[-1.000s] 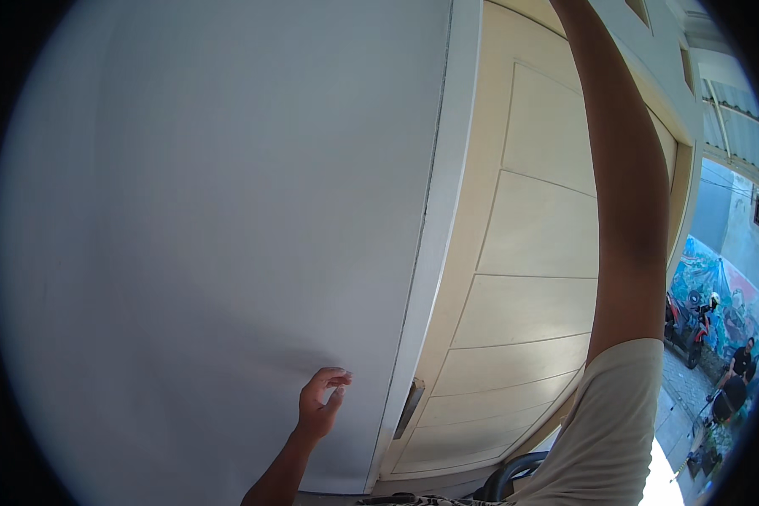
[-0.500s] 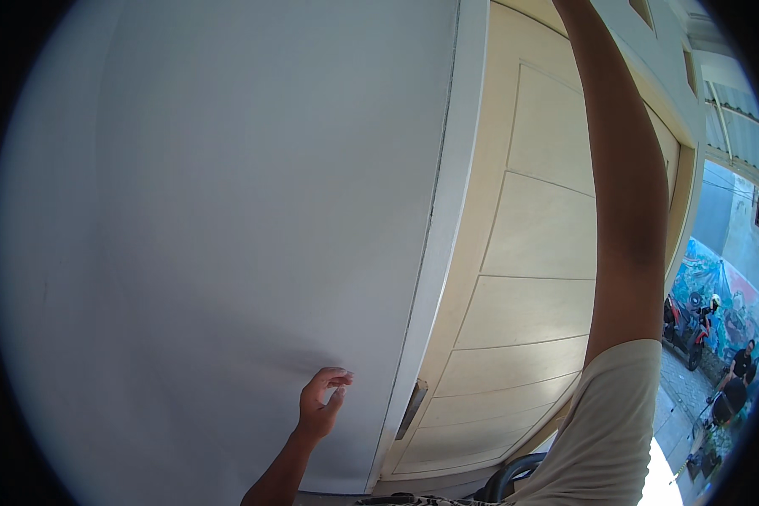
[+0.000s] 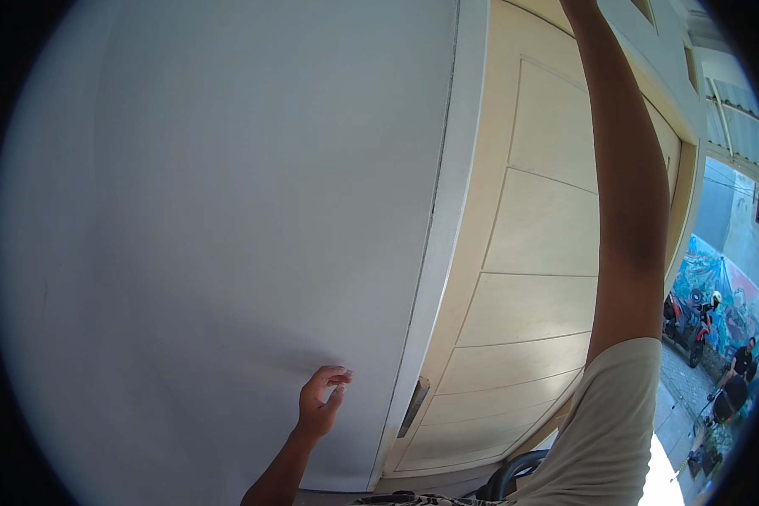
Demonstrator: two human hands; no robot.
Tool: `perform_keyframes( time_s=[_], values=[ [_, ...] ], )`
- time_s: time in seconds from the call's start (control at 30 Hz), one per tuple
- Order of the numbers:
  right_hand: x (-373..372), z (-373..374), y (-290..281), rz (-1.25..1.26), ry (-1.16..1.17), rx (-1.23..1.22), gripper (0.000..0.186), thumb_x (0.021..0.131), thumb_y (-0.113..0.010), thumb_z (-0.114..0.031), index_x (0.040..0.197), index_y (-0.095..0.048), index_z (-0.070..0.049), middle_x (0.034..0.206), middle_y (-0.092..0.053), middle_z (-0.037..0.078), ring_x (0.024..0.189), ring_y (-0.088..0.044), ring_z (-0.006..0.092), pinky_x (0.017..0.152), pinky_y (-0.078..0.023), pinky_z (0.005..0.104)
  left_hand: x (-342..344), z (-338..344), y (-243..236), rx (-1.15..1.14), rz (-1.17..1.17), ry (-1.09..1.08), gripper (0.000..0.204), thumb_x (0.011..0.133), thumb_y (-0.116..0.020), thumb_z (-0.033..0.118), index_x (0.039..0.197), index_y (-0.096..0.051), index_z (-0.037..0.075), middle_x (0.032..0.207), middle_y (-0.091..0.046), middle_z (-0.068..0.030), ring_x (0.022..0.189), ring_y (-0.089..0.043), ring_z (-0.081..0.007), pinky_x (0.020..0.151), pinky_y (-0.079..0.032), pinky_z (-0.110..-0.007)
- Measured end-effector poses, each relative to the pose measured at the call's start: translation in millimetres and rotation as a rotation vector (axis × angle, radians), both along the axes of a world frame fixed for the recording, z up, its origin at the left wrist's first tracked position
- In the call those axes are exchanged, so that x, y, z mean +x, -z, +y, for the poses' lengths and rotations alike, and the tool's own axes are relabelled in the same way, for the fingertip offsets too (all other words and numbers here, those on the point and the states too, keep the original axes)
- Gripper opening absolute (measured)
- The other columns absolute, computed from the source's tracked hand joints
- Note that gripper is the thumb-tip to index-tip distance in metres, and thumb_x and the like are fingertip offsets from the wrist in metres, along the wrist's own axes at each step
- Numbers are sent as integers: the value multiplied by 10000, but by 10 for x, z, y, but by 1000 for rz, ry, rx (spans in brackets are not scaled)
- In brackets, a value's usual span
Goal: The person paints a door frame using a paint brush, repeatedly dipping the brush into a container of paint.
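My left hand [image 3: 320, 401] is held up in front of a smooth pale grey-white wall [image 3: 253, 211], low in the view. Its fingers are loosely curved, with a gap between thumb and fingertips, and nothing shows in it. A soft shadow falls on the wall beside it; whether the fingertips touch the surface I cannot tell. My right arm [image 3: 628, 194], in a beige short sleeve [image 3: 616, 405], stretches upward past a cream panelled door [image 3: 535, 228]. Beyond the wrist, the right hand is cut off by the top edge, so its fingers and anything in them are hidden.
A white corner strip [image 3: 447, 261] parts the wall from the door, which carries a metal plate [image 3: 413, 405]. Below my sleeve shows a dark curved object [image 3: 519, 472]. Outside at right are a parked motorcycle [image 3: 691, 325], a seated person [image 3: 742, 363] and a painted wall [image 3: 713, 261].
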State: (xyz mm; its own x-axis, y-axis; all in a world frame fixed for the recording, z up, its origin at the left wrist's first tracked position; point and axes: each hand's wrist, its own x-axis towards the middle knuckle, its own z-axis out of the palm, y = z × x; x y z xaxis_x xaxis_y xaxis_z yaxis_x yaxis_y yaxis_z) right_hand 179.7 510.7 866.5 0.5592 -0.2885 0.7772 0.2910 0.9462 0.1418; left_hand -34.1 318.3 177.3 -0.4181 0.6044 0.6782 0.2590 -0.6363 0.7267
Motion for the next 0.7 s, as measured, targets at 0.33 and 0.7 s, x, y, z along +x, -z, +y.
perform_keyframes(
  time_s=[0.33, 0.7],
  values=[
    [409, 246, 21, 168, 367, 78, 213, 833, -703, -174, 766, -649, 21, 696, -663, 231, 674, -664, 413, 629, -510, 496, -55, -45, 36, 13, 4, -11, 272, 947, -574, -18, 1218, -584, -2, 1156, -666, -141, 1065, -661, -225, 980, -508, -383],
    [-55, 25, -170, -124, -59, 35, 229, 848, -713, -202, 813, -691, 23, 728, -711, 199, 704, -711, 359, 667, -544, 462, -1, 32, 6, 26, 6, 7, 277, 944, -573, -25, 1220, -585, -3, 1151, -661, -129, 1070, -658, -221, 982, -506, -379]
  ],
)
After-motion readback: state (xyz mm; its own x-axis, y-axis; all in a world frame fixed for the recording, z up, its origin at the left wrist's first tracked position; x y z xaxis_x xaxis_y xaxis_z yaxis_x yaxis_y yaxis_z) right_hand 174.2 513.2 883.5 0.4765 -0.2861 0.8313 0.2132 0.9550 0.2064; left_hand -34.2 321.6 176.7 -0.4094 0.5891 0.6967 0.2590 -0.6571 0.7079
